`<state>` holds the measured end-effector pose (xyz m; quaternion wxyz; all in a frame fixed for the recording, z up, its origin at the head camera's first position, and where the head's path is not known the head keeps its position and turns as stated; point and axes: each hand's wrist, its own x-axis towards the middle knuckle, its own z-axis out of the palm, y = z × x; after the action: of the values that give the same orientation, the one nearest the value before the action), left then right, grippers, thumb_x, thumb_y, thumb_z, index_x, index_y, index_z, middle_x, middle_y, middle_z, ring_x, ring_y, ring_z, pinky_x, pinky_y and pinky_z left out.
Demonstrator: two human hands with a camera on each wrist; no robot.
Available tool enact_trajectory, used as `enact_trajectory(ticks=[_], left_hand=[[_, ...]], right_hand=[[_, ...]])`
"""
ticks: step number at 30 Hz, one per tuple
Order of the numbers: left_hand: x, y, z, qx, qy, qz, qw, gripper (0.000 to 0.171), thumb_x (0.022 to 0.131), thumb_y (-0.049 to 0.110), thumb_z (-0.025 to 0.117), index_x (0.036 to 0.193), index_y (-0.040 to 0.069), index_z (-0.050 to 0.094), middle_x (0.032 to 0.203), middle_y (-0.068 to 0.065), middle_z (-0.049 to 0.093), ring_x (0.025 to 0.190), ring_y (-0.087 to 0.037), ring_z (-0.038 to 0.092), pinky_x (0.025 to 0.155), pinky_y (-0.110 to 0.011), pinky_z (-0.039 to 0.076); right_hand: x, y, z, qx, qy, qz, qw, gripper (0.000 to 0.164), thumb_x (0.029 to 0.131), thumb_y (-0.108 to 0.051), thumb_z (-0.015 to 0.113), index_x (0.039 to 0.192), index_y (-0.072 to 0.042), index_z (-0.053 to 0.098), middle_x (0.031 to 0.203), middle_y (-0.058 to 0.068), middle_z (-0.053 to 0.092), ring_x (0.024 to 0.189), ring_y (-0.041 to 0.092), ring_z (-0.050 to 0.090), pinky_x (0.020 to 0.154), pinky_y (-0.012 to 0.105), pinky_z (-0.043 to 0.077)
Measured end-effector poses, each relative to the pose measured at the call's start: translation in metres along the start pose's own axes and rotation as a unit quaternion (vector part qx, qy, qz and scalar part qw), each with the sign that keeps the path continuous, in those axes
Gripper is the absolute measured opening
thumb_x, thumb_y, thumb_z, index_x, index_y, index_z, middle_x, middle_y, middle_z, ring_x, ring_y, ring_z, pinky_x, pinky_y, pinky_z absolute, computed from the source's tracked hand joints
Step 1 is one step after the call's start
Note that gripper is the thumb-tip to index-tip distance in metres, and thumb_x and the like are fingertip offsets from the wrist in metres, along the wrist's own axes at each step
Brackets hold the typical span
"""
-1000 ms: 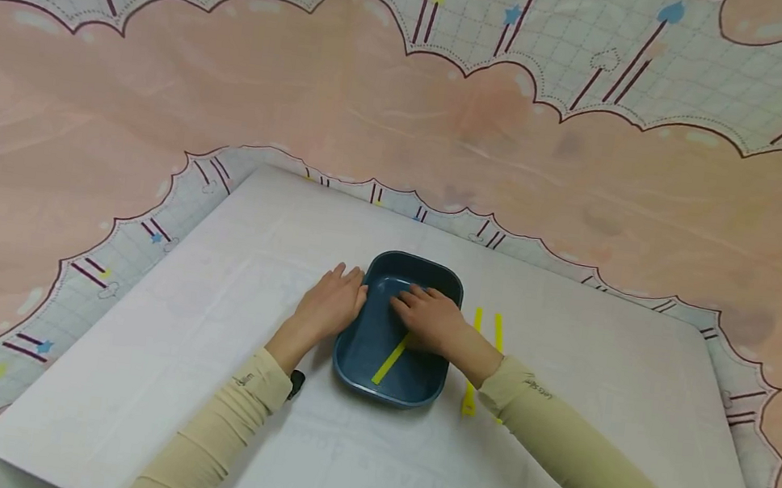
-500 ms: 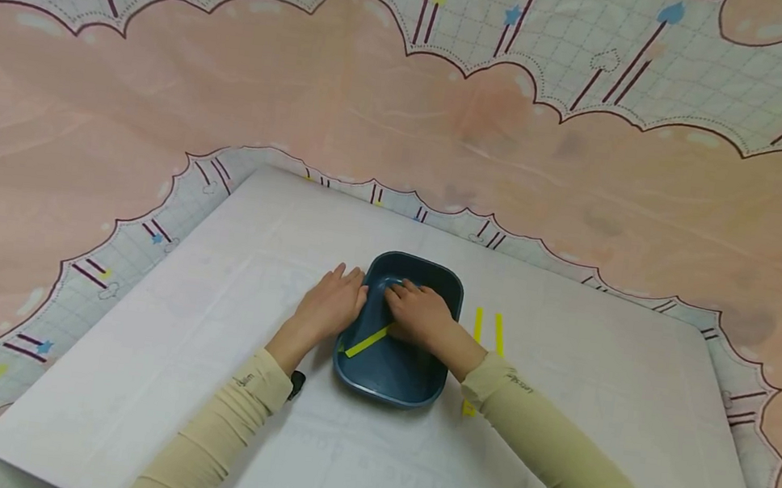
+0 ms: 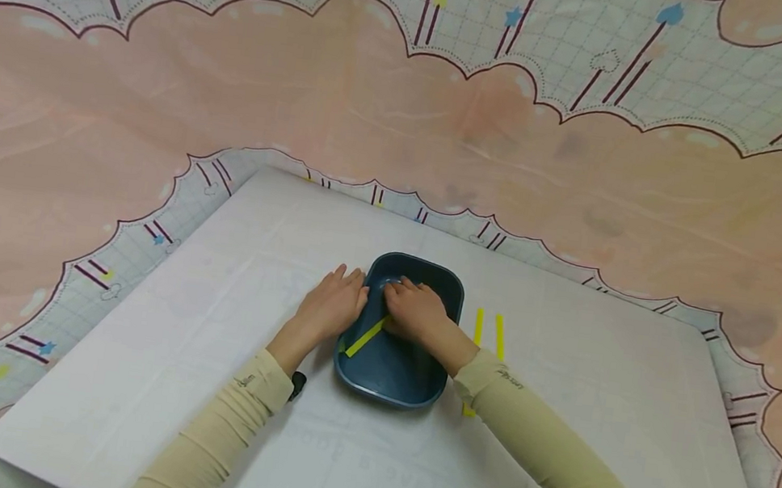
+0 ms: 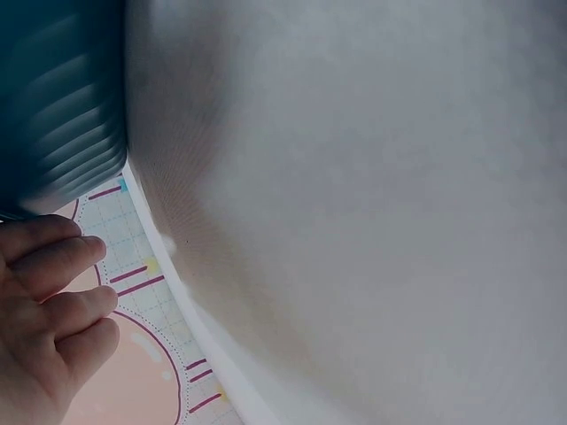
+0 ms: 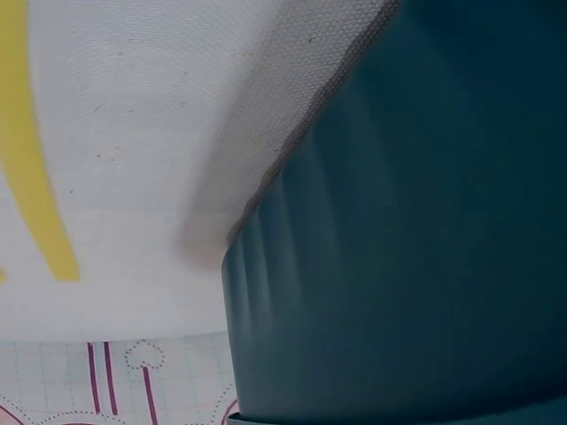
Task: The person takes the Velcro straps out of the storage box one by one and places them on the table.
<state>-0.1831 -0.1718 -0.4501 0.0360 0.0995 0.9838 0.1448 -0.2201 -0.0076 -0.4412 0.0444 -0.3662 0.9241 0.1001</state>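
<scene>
My right hand (image 3: 415, 312) is down inside a dark blue rectangular tub (image 3: 411, 377), its fingers bent toward the tub's left wall. From under it a flat yellow strip (image 3: 365, 338) slants toward the near left corner, its upper end covered by the fingers that pinch it. My left hand (image 3: 332, 302) rests against the left rim; in the left wrist view its loosely bent fingers (image 4: 66, 266) lie right at the ribbed outer wall of the tub (image 4: 71, 115). The right wrist view shows the tub's outside (image 5: 354, 266), with the right hand hidden behind it.
Two more yellow strips (image 3: 500, 335) lie on the white table (image 3: 606, 401) right of the tub, partly covered by the right sleeve (image 3: 536, 433). One strip (image 5: 40, 204) shows in the right wrist view. A patterned pink cloth (image 3: 307, 95) surrounds the table.
My right hand has shifted left and slightly up inside the tub, and the yellow strip's free end has swung to the near left corner. The left hand and tub stay put.
</scene>
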Motion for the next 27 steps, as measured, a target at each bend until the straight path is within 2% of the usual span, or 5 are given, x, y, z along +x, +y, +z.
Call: enact_trajectory(ticks=[11,19,27], left_hand=[[-0.0023,0.0002,-0.0021,-0.001,0.006,0.007,1.0000,0.048,0.106,0.025,0.036,0.142,-0.006,0.046,0.147,-0.020,0.045,0.141,-0.039,0.032,0.115,-0.050,0.026],[-0.0005,-0.0016,0.0012,0.003,0.008,0.012,0.9999,0.048,0.107,0.025,0.033,0.142,-0.006,0.046,0.147,-0.020,0.045,0.141,-0.039,0.032,0.115,-0.050,0.026],[-0.0011,-0.0017,0.0005,0.003,0.015,0.015,0.9998,0.048,0.107,0.026,0.035,0.141,-0.006,0.047,0.146,-0.020,0.046,0.140,-0.039,0.033,0.115,-0.050,0.027]], right_hand=[[0.0058,-0.0070,0.0018,0.016,0.034,0.017,0.999,0.048,0.094,-0.029,0.065,0.133,-0.002,0.056,0.135,0.013,0.059,0.131,0.030,0.050,0.104,0.046,0.044],[0.0083,-0.0092,0.0020,-0.003,0.050,-0.010,0.999,0.033,0.093,-0.026,0.067,0.120,-0.007,0.064,0.125,0.008,0.066,0.121,0.025,0.058,0.099,0.042,0.049],[0.0093,-0.0089,0.0041,-0.016,0.044,-0.016,0.999,0.031,0.095,-0.028,0.065,0.120,-0.008,0.066,0.123,0.008,0.067,0.118,0.023,0.060,0.096,0.041,0.051]])
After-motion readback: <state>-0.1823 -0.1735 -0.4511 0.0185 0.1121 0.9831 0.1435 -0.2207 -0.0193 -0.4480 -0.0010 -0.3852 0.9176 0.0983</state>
